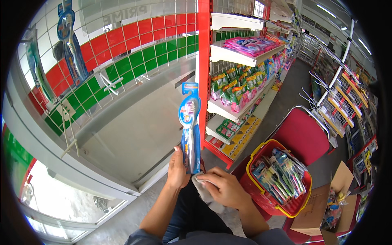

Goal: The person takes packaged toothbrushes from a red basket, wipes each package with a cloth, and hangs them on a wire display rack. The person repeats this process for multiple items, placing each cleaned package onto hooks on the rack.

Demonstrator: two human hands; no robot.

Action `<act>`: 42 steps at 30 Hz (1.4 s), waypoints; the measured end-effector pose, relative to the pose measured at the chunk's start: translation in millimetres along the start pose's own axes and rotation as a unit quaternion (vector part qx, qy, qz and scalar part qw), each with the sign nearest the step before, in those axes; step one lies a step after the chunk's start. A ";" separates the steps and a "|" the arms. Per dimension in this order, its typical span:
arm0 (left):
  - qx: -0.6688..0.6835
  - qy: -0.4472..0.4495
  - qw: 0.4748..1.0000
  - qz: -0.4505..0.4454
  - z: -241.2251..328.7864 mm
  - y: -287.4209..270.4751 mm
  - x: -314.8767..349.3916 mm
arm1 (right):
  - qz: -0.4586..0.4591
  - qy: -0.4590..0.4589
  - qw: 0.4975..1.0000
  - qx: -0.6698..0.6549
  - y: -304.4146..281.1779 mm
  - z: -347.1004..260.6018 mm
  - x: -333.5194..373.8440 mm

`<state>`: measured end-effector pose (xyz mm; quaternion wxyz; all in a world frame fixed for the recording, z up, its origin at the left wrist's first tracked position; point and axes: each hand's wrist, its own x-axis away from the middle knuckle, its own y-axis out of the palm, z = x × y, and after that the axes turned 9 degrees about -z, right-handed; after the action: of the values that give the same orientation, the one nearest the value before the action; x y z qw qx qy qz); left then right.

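Observation:
A packaged toothbrush in a blue blister pack stands upright before me, its hanging tab at the top. My left hand grips the pack's lower left edge, thumb pointing up along it. Close by on the right, my right hand is closed on a pale grey cloth, which reaches up to the pack's bottom corner and hangs down below the fingers. Two more packaged toothbrushes hang on the wire grid at the upper left: a blue one and a greenish one.
White hooks stick out from the wire grid. On the right, a red basket with a yellow rim holds several toothbrush packs, beside a red chair. An open cardboard box stands at the lower right. White shelves carry pink and green packets.

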<state>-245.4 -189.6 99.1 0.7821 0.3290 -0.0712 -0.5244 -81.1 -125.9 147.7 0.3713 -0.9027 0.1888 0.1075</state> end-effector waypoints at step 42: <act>-0.115 -0.161 0.968 -0.152 -25.8 -12.2 72.0 | 0.308 0.101 0.902 -0.286 -46.0 51.1 -71.1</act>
<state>-211.3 -243.6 55.1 0.7039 0.1548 -0.0839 -0.6881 -128.9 -40.9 164.6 0.0242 -0.8729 0.4552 0.1738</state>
